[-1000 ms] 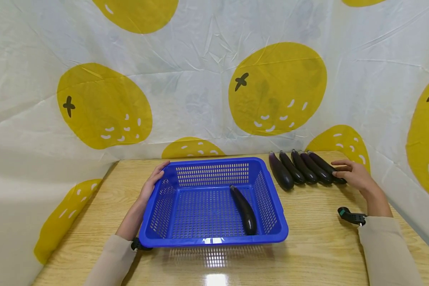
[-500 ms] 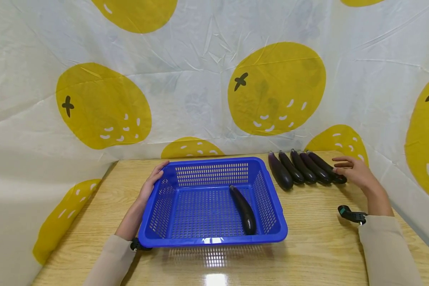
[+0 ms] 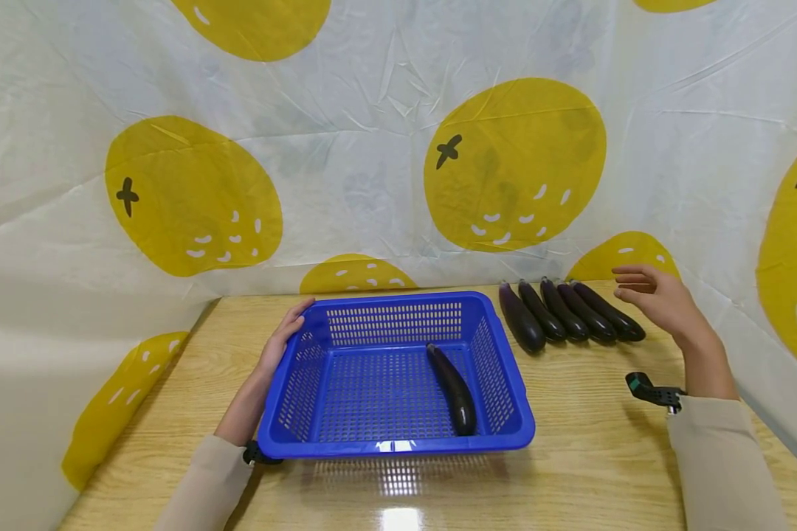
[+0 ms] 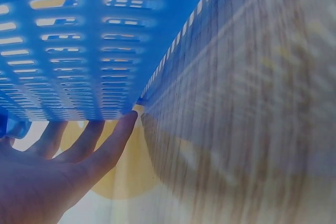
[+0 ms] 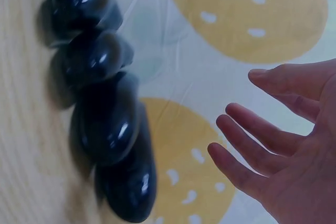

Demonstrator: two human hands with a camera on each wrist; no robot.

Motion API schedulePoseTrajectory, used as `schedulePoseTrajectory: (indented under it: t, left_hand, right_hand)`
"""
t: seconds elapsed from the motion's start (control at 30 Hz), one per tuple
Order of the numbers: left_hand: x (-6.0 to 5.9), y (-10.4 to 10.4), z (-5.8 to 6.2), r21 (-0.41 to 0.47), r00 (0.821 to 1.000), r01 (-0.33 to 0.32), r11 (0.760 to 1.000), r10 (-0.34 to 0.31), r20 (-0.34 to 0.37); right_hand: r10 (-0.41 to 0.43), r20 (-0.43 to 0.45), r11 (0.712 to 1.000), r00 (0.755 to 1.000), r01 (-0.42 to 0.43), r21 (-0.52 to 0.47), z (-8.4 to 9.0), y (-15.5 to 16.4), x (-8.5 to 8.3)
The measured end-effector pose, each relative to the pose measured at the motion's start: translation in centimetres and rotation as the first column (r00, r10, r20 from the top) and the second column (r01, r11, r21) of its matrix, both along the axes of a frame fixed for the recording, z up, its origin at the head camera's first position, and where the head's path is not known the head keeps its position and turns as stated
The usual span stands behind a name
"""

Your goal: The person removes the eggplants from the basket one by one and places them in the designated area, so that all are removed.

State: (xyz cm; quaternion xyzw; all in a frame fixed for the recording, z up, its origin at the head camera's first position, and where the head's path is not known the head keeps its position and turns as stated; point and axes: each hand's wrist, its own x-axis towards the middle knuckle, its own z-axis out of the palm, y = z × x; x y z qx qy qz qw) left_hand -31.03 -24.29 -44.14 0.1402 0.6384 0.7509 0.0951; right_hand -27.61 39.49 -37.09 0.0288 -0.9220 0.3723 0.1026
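A blue plastic basket with slotted walls stands on the table, one dark eggplant lying inside it toward the right. My left hand holds the basket's far left corner, thumb at the rim; in the left wrist view its fingers reach along the outer wall. Several more eggplants lie side by side in a slanted row to the right of the basket. Above and right of that row my right hand hovers with fingers loosely spread and nothing in it. The right wrist view shows a gap between these fingers and the eggplants.
The light wood table ends at the back against a white curtain printed with large yellow fruit. The curtain also closes in the left and right sides. A black wrist camera juts out from my right sleeve.
My right hand has lifted off the rightmost eggplant, up and away from the row, leaving it in place. The left hand, the basket and the eggplant in it have not moved.
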Motion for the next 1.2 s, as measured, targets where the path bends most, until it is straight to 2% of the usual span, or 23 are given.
schedulePoseTrajectory:
  t: [0.33, 0.63, 0.87, 1.2]
  left_hand:
    - [0.0, 0.1, 0.0, 0.003, 1.000, -0.006, 1.000, 0.006, -0.015]
    - [0.1, 0.1, 0.0, 0.016, 1.000, 0.003, 1.000, -0.003, 0.006]
    - [0.2, 0.1, 0.0, 0.023, 1.000, 0.000, 1.000, 0.000, 0.009]
    - [0.2, 0.1, 0.1, 0.020, 1.000, -0.004, 1.000, 0.003, 0.005]
  right_hand:
    - [0.032, -0.078, 0.999, 0.996, -0.034, -0.024, 2.2, -2.1, 0.8]
    - [0.065, -0.125, 0.997, 0.990, -0.069, -0.029, 3.7, -3.9, 1.2]
    - [0.127, -0.195, 0.988, 0.973, -0.142, -0.064, 4.7, -5.8, 2.0]
    - [0.233, -0.216, 0.970, 0.948, -0.242, -0.015, 5.5, -8.5, 2.2]
